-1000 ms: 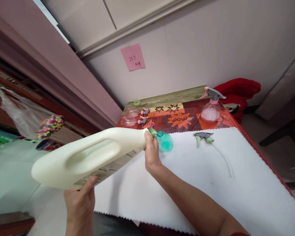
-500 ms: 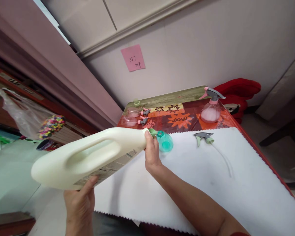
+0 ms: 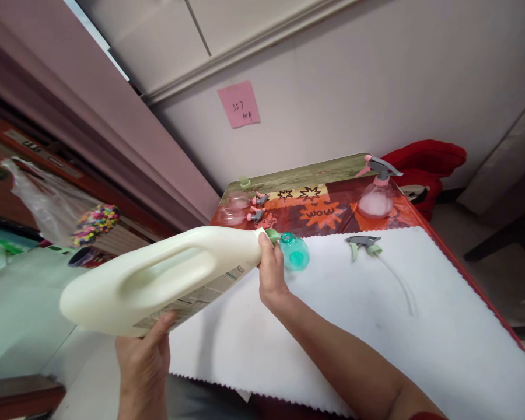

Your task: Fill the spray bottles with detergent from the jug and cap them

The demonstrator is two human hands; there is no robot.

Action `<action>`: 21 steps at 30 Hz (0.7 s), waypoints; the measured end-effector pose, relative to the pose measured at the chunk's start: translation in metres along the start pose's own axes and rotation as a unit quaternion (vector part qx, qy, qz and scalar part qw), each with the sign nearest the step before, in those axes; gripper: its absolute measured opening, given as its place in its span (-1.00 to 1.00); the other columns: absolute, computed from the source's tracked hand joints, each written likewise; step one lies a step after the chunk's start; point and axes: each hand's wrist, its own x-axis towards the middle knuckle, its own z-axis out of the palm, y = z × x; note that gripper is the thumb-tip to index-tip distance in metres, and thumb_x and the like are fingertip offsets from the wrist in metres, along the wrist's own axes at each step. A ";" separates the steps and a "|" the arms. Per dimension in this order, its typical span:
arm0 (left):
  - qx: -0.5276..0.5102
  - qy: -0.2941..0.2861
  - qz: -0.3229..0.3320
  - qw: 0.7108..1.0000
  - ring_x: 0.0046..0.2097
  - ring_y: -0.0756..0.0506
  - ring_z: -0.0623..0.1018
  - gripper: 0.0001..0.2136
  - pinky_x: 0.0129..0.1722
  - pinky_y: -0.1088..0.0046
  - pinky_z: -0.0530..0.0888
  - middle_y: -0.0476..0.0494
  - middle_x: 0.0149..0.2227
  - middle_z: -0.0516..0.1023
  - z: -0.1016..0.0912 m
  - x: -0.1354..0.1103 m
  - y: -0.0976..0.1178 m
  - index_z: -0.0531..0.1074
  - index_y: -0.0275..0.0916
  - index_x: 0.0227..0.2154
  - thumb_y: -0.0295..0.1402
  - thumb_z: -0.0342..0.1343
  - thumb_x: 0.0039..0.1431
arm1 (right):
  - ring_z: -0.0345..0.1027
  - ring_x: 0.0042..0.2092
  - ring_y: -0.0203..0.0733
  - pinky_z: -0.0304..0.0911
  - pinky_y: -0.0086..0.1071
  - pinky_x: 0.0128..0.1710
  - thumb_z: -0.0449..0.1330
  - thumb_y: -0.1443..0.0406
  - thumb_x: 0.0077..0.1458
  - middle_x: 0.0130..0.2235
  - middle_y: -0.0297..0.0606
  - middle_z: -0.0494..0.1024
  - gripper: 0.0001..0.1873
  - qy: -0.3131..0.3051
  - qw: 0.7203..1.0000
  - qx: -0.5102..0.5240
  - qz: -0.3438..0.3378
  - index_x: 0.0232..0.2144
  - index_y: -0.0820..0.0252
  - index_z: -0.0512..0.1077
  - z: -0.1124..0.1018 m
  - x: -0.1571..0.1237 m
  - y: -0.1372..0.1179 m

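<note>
A big cream plastic jug (image 3: 166, 277) is tipped on its side, its green spout against the mouth of a small teal bottle (image 3: 296, 254) standing on the white cloth (image 3: 354, 326). My left hand (image 3: 143, 364) holds the jug from below near its base, fingers wrapped up on it. My right hand (image 3: 271, 274) grips the jug's neck right beside the teal bottle. A loose grey and green spray head with a long tube (image 3: 365, 245) lies on the cloth to the right.
A pink spray bottle (image 3: 375, 195) stands at the table's far right. Two clear bottles with pink and grey heads (image 3: 240, 209) lie at the far left. A red cushion (image 3: 424, 163) sits behind the table. A plastic bag of coloured beads (image 3: 90, 224) hangs at left.
</note>
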 end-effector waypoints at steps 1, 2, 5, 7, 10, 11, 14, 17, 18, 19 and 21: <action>-0.002 0.001 0.000 1.000 0.17 -0.37 0.53 -0.58 0.29 -0.13 0.36 -0.12 -0.02 0.65 0.000 0.000 -0.001 0.55 -0.16 -0.22 -0.38 0.43 -0.25 | 0.46 -0.09 -0.11 0.33 -0.30 -0.06 0.20 -0.08 0.14 -0.12 -0.24 0.65 -0.49 -0.001 1.000 -0.001 0.002 -0.08 0.17 0.48 0.000 0.000 0.000; -0.005 0.003 0.001 1.000 0.17 -0.38 0.52 -0.58 0.29 -0.14 0.35 -0.12 -0.02 0.65 -0.001 0.000 -0.001 0.55 -0.17 -0.22 -0.39 0.43 -0.26 | 0.46 -0.09 -0.11 0.33 -0.30 -0.06 0.20 -0.08 0.14 -0.12 -0.23 0.65 -0.49 -0.001 1.000 -0.001 0.004 -0.07 0.18 0.48 0.000 0.000 0.000; -0.016 0.004 0.001 1.000 0.19 -0.38 0.51 -0.56 0.32 -0.16 0.30 -0.11 -0.02 0.65 -0.002 0.001 -0.003 0.56 -0.17 -0.23 -0.40 0.45 -0.29 | 0.46 -0.08 -0.09 0.34 -0.29 -0.05 0.21 -0.09 0.13 -0.10 -0.21 0.65 -0.47 0.001 1.000 -0.001 -0.001 -0.06 0.19 0.49 0.000 -0.001 0.000; -0.016 0.000 -0.002 1.000 0.19 -0.38 0.51 -0.57 0.33 -0.15 0.29 -0.10 -0.02 0.65 -0.002 0.001 -0.004 0.56 -0.17 -0.23 -0.39 0.46 -0.27 | 0.46 -0.07 -0.09 0.33 -0.28 -0.04 0.21 -0.08 0.13 -0.10 -0.21 0.65 -0.47 0.002 1.000 -0.005 -0.005 -0.05 0.19 0.49 0.000 -0.001 -0.001; -0.013 -0.003 -0.001 1.000 0.18 -0.37 0.52 -0.59 0.34 -0.13 0.29 -0.10 -0.03 0.65 -0.002 0.000 -0.004 0.56 -0.17 -0.22 -0.39 0.45 -0.24 | 0.46 -0.07 -0.09 0.33 -0.29 -0.04 0.20 -0.08 0.14 -0.10 -0.22 0.65 -0.48 0.002 1.000 -0.009 0.000 -0.06 0.18 0.49 0.000 0.000 0.000; -0.014 -0.001 -0.002 1.000 0.19 -0.37 0.51 -0.59 0.34 -0.14 0.28 -0.10 -0.03 0.65 -0.001 0.000 -0.003 0.56 -0.17 -0.22 -0.40 0.45 -0.24 | 0.46 -0.07 -0.09 0.33 -0.29 -0.04 0.20 -0.08 0.14 -0.10 -0.22 0.65 -0.48 0.002 1.000 -0.009 0.001 -0.06 0.18 0.49 0.000 0.000 0.000; -0.017 0.005 -0.004 1.000 0.22 -0.38 0.49 -0.58 0.37 -0.14 0.22 -0.12 -0.02 0.64 -0.001 0.000 -0.002 0.56 -0.17 -0.23 -0.41 0.46 -0.26 | 0.46 -0.06 -0.09 0.33 -0.29 -0.04 0.20 -0.08 0.14 -0.09 -0.22 0.65 -0.47 0.002 1.000 -0.009 -0.001 -0.05 0.19 0.48 0.000 0.000 0.001; -0.019 0.005 0.001 1.000 0.23 -0.37 0.48 -0.58 0.37 -0.12 0.22 -0.12 -0.02 0.64 -0.003 0.000 -0.001 0.56 -0.18 -0.23 -0.41 0.46 -0.26 | 0.46 -0.07 -0.09 0.33 -0.30 -0.05 0.20 -0.08 0.14 -0.09 -0.22 0.65 -0.47 -0.002 1.000 -0.006 0.003 -0.05 0.19 0.48 0.000 -0.001 0.000; -0.018 0.006 0.000 1.000 0.22 -0.37 0.49 -0.58 0.36 -0.13 0.23 -0.12 -0.03 0.64 -0.003 0.000 -0.001 0.56 -0.18 -0.23 -0.40 0.46 -0.27 | 0.46 -0.06 -0.09 0.34 -0.30 -0.05 0.20 -0.08 0.13 -0.09 -0.21 0.65 -0.47 -0.004 1.000 -0.003 0.006 -0.05 0.19 0.48 0.000 -0.001 0.000; -0.016 0.008 -0.005 1.000 0.21 -0.37 0.50 -0.57 0.35 -0.15 0.24 -0.12 -0.04 0.65 -0.004 0.000 -0.001 0.56 -0.17 -0.23 -0.40 0.46 -0.28 | 0.46 -0.06 -0.09 0.34 -0.30 -0.05 0.21 -0.08 0.13 -0.07 -0.21 0.65 -0.47 -0.004 1.000 -0.001 0.009 -0.04 0.19 0.47 0.000 -0.001 -0.001; -0.013 0.012 -0.012 1.000 0.20 -0.39 0.50 -0.53 0.33 -0.19 0.25 -0.11 -0.06 0.65 -0.005 0.002 -0.003 0.56 -0.17 -0.22 -0.38 0.47 -0.33 | 0.46 -0.04 -0.09 0.33 -0.29 -0.03 0.21 -0.07 0.13 -0.05 -0.21 0.64 -0.47 -0.004 1.000 0.004 0.019 -0.03 0.18 0.47 0.000 -0.002 -0.002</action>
